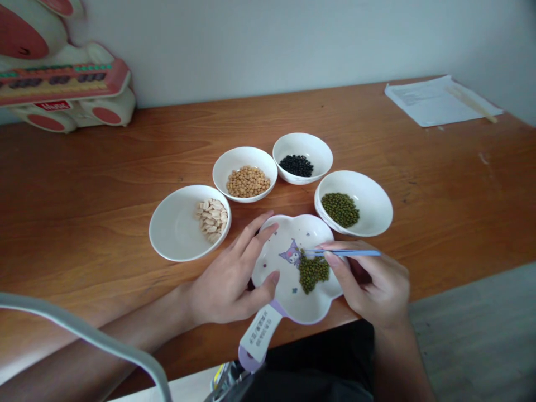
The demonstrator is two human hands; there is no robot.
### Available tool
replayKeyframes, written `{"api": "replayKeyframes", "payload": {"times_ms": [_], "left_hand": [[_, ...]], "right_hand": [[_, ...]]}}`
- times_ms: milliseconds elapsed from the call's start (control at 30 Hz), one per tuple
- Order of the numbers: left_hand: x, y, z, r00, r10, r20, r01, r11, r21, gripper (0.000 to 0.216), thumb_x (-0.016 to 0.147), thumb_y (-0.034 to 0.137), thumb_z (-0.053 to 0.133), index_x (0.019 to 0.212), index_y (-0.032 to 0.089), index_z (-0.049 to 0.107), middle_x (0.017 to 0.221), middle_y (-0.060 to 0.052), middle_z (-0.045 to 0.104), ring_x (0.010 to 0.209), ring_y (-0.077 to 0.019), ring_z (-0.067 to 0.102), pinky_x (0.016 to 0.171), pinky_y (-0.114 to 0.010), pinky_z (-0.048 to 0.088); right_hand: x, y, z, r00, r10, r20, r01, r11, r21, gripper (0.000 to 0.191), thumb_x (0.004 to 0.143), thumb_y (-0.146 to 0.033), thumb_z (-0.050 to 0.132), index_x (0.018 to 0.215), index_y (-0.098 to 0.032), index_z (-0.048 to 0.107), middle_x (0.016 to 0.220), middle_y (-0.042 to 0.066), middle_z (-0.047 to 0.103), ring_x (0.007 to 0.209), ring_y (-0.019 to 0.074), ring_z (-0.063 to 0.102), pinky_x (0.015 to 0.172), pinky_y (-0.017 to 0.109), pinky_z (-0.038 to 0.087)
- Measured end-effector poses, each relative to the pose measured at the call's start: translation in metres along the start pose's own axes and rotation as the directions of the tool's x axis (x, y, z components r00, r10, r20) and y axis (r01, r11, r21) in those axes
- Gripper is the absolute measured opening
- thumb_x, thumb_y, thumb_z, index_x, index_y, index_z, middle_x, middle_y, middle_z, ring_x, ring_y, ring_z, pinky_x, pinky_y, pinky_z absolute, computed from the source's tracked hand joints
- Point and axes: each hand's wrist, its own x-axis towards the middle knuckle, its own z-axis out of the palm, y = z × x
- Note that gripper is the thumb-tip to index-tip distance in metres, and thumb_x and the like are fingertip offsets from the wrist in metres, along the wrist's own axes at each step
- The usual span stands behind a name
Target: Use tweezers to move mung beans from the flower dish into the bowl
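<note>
My left hand (238,276) grips the left rim of a white, flower-shaped dish (272,262), thumb and fingers apart on its edge. The dish has a purple handle with a paper label and a cartoon figure printed inside. A pile of mung beans (312,274) lies right of its middle. In my right hand (372,279) is a pair of blue tweezers (355,253), pinched between thumb and fingers. Their tips point left, at the upper edge of the pile; whether they hold a bean is too small to tell.
Around the dish stand white bowls of pumpkin seeds (212,218), soybeans (248,182), black beans (296,166) and more mung beans (340,209). A toy keyboard (58,84) is at the back left, papers (435,100) at the back right. A grey curved tube (87,332) crosses the lower left.
</note>
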Motion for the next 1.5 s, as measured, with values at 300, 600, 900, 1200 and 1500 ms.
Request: {"api": "replayKeyframes", "payload": {"times_ms": [300,600,900,1200,1500], "left_hand": [[-0.001,-0.001,0.001,1.000,0.023,-0.013,-0.023,1.000,0.016,0.076,0.109,0.029,0.060,0.172,0.023,0.018,0.180,-0.023,0.026,0.168,-0.0391,0.036,0.135,-0.060,0.041],[-0.001,-0.002,0.001,1.000,0.013,-0.004,-0.013,1.000,0.024,0.077,0.110,0.031,0.060,0.173,0.024,0.017,0.181,-0.022,0.023,0.169,-0.0395,0.034,0.136,-0.062,0.040],[-0.002,-0.002,0.001,1.000,0.011,-0.003,-0.011,1.000,0.027,0.075,0.110,0.032,0.059,0.173,0.022,0.018,0.181,-0.024,0.024,0.168,-0.0388,0.036,0.135,-0.062,0.041],[-0.001,0.000,0.000,1.000,-0.003,-0.001,0.003,1.000,0.021,0.074,0.110,0.030,0.059,0.172,0.024,0.020,0.181,-0.021,0.024,0.169,-0.0390,0.034,0.136,-0.061,0.040],[-0.002,0.000,0.000,1.000,-0.010,0.009,0.010,0.999,0.036,0.071,0.111,0.031,0.058,0.171,0.023,0.022,0.182,-0.019,0.024,0.171,-0.0373,0.029,0.137,-0.060,0.038]], "right_hand": [[0.000,0.000,0.000,0.999,0.043,0.022,-0.044,0.999,0.032,0.014,0.098,-0.014,0.072,0.102,-0.025,0.079,0.098,0.001,0.087,0.082,0.0178,0.084,0.081,0.027,0.069],[-0.004,0.003,0.001,0.997,0.070,0.014,-0.070,0.997,0.026,0.015,0.099,-0.014,0.072,0.105,-0.026,0.079,0.101,0.000,0.087,0.083,0.0173,0.083,0.077,0.025,0.067],[-0.006,0.005,0.000,0.998,0.062,0.005,-0.062,0.998,0.017,0.017,0.098,-0.013,0.073,0.107,-0.026,0.079,0.102,0.001,0.086,0.086,0.0176,0.083,0.080,0.026,0.067],[-0.016,0.005,0.007,0.859,0.123,-0.496,-0.109,0.992,0.057,0.021,0.099,-0.014,0.073,0.112,-0.026,0.083,0.095,0.003,0.085,0.079,0.0216,0.082,0.070,0.034,0.067],[-0.014,0.011,0.011,0.655,0.322,-0.684,-0.340,0.933,0.114,0.017,0.104,-0.028,0.073,0.117,-0.023,0.083,0.100,0.006,0.085,0.085,0.0222,0.082,0.075,0.035,0.067]]}}
